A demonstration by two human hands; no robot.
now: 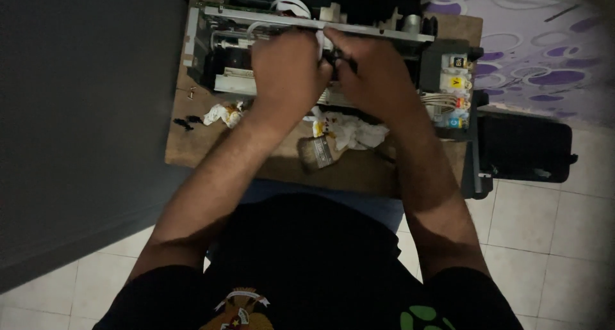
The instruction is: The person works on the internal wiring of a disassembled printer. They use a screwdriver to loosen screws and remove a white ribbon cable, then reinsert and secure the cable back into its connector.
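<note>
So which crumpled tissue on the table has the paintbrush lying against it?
The larger white tissue below the right hand; the paintbrush touches it. The smaller wad lies alone at left.

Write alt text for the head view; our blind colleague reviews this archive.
Both hands, left hand and right hand, press together on the opened printer on a wooden table. A paintbrush and crumpled tissue lie nearer the person.

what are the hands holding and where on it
Both the left hand and the right hand meet over the opened printer, pinching something white between them; what it is cannot be told.
</note>
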